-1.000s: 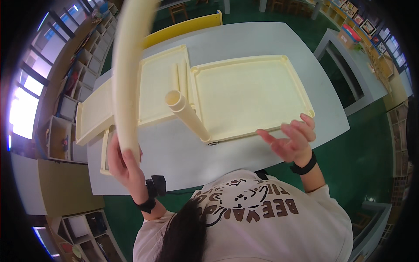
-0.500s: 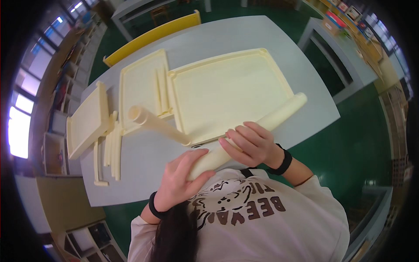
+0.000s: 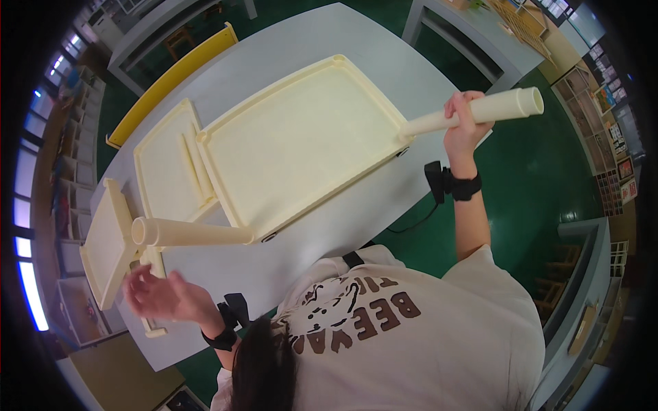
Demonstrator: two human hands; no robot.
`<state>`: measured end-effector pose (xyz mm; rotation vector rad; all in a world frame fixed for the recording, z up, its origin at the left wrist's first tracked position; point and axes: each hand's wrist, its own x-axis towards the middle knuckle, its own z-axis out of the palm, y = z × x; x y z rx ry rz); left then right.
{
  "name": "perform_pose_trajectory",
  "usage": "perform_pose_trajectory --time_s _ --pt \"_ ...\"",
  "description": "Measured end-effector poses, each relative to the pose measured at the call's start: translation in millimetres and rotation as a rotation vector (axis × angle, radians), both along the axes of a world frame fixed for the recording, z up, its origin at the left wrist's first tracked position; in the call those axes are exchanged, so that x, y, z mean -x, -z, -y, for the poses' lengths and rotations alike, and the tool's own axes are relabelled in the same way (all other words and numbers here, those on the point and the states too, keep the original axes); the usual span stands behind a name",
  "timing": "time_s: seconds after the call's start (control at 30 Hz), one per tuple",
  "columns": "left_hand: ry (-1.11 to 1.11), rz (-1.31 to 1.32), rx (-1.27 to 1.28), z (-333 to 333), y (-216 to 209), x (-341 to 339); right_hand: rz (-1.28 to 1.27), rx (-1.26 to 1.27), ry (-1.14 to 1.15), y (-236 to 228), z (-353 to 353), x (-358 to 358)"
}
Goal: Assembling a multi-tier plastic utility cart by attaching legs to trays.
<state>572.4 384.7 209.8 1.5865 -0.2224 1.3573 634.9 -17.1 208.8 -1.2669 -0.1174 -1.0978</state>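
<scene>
My right hand (image 3: 463, 127) is wrapped around a cream plastic tube (image 3: 504, 107), whose narrower end meets the near right corner of a large cream rimmed panel (image 3: 301, 144). The tube's wide hollow end points out to the right, past the table edge. At the panel's near left corner stands a matching cream tube (image 3: 195, 233), its open mouth leaning left. My left hand (image 3: 164, 296) is empty, fingers apart, just below that tube's mouth. Whether the right tube is seated in its corner socket, I cannot tell.
Left of the large panel lies another rimmed panel (image 3: 154, 161) with thin cream rods (image 3: 195, 168) on it. A smaller cream piece (image 3: 108, 243) sits at the table's left edge. Behind the grey table (image 3: 343, 240) is a yellow chair back (image 3: 171, 82). Another table (image 3: 473, 34) stands far right.
The tube that both hands held near my body now reaches the panel's near right corner in my right hand. My left hand has let go and moved left. The view has shifted.
</scene>
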Motion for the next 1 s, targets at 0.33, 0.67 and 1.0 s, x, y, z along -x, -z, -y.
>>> perform_pose_trajectory --time_s 0.33,0.67,1.0 --pt "0.396 -0.656 0.136 18 21 -27 -0.108 -0.136 -0.067 15 29 -28" --pt "0.616 -0.564 0.215 12 35 -38 -0.163 -0.033 -0.050 17 30 -27" --pt "0.711 -0.440 0.303 -4 50 -48 -0.163 -0.091 -0.116 17 39 -31"
